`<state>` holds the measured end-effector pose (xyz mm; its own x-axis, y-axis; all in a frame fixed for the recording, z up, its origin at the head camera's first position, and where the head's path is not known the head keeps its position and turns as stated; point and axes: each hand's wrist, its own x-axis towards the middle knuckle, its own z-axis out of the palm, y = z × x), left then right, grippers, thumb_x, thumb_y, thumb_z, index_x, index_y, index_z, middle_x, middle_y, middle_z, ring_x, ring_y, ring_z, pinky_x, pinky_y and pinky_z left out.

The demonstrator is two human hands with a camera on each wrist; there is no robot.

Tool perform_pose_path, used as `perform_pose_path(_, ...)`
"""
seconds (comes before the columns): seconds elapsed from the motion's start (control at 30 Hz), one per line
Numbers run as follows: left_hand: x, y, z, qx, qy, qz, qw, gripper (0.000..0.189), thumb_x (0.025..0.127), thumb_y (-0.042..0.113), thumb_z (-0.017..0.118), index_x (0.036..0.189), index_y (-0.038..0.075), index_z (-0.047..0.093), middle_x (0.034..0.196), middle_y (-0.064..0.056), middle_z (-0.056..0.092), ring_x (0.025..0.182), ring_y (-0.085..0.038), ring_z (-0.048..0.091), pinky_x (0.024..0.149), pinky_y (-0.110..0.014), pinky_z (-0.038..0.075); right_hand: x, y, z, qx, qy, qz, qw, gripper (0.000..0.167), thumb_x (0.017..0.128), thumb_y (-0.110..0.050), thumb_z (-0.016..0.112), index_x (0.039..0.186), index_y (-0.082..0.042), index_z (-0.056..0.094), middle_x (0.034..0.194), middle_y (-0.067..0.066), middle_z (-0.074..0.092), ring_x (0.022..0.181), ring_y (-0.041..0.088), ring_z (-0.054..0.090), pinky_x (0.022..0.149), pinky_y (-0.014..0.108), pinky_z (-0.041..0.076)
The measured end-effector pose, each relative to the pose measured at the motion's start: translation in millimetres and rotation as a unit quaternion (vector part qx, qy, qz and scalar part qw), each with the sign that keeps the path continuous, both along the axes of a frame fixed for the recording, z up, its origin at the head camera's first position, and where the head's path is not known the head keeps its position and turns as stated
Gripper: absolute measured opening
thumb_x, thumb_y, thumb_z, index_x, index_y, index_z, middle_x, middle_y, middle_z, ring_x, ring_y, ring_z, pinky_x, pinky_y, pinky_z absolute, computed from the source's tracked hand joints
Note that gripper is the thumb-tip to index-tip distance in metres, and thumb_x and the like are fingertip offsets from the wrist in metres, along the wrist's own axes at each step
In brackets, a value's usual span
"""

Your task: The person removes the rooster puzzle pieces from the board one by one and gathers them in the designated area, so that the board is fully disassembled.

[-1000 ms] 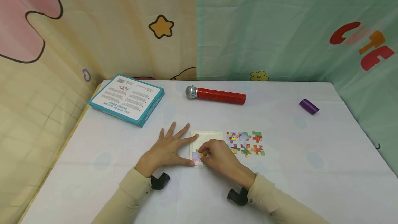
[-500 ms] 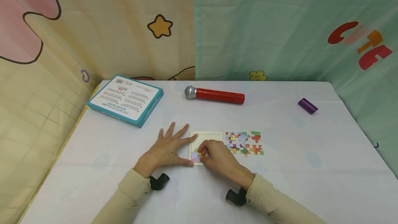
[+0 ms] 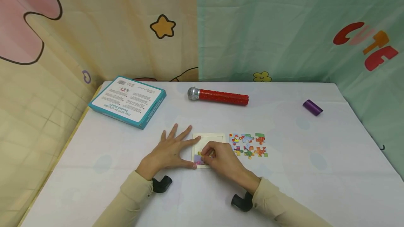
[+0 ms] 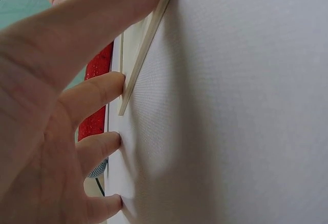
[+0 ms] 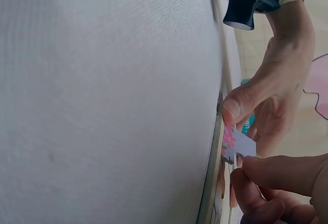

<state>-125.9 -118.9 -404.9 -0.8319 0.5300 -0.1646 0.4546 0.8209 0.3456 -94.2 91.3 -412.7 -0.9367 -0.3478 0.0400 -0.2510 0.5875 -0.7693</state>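
In the head view, my left hand (image 3: pixel 170 151) lies with its fingers spread. Its thumb and index finger touch the left side of a small, pale-framed puzzle tray (image 3: pixel 208 135). My right hand (image 3: pixel 222 157) is over the tray's lower part and pinches a purple jigsaw piece (image 5: pixel 238 142) with pink flowers between thumb and fingertips. The right wrist view has this piece tilted up at the tray's lower-left corner, close to my left thumb (image 5: pixel 233 111). My right hand partly hides the tray's lower right. Several loose jigsaw pieces (image 3: pixel 248 151) lie in two rows right of the tray.
A red toy microphone (image 3: pixel 223 97) lies behind the tray. At the back left rests a teal and white box (image 3: pixel 127 101); a purple tube (image 3: pixel 312 108) lies far right. Black wrist devices (image 3: pixel 162 184) sit under both forearms. Curtains stand behind the table.
My right fingertips have shifted slightly left onto the purple jigsaw piece, which looked flat in the corner before and now appears tilted and darker. My left hand has stayed in place.
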Motion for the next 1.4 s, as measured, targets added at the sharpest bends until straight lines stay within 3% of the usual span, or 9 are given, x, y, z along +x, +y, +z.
perform_pose_path(0.33,-0.6,0.4,-0.2,-0.002,-0.011,0.006,0.9999,0.089,0.069,0.064,0.079,0.147,0.034,0.047,0.163,-0.005,0.019,0.146,-0.048,0.003,0.108,-0.074,0.007,2.9,8,5.2,-0.066,-0.037,-0.039,0.9964,0.010,0.082,-0.006,0.074,0.084,-0.015,0.072,0.070,-0.009,0.065,0.045,0.006,0.043,0.044,0.021,0.036)
perform_pose_path(0.6,-0.9,-0.1,-0.5,-0.001,-0.003,0.001,1.0000,0.089,0.069,0.063,0.079,0.147,0.033,0.047,0.163,-0.006,0.020,0.146,-0.049,0.003,0.107,-0.075,0.008,6.9,26,-0.3,-0.046,-0.057,-0.068,0.9950,0.011,0.082,-0.007,0.076,0.084,-0.017,0.074,0.059,-0.004,0.057,0.047,0.009,0.041,0.046,0.022,0.034)
perform_pose_path(1.0,-0.5,1.2,0.4,-0.002,-0.010,0.003,0.9999,0.089,0.070,0.060,0.081,0.147,0.033,0.046,0.163,-0.005,0.020,0.146,-0.049,0.002,0.107,-0.075,0.007,19.7,66,0.0,-0.015,-0.084,-0.118,0.9893,0.010,0.081,-0.009,0.077,0.084,-0.019,0.074,0.069,-0.008,0.064,0.053,0.011,0.046,0.053,0.023,0.038)
perform_pose_path(1.4,-0.3,1.9,0.1,-0.002,-0.016,0.006,0.9999,0.089,0.070,0.060,0.081,0.147,0.033,0.046,0.163,-0.005,0.019,0.147,-0.048,0.001,0.108,-0.075,0.006,27.7,93,-3.8,0.020,-0.073,-0.137,0.9877,0.009,0.080,-0.008,0.078,0.083,-0.016,0.074,0.073,-0.008,0.065,0.059,0.010,0.048,0.055,0.022,0.038)
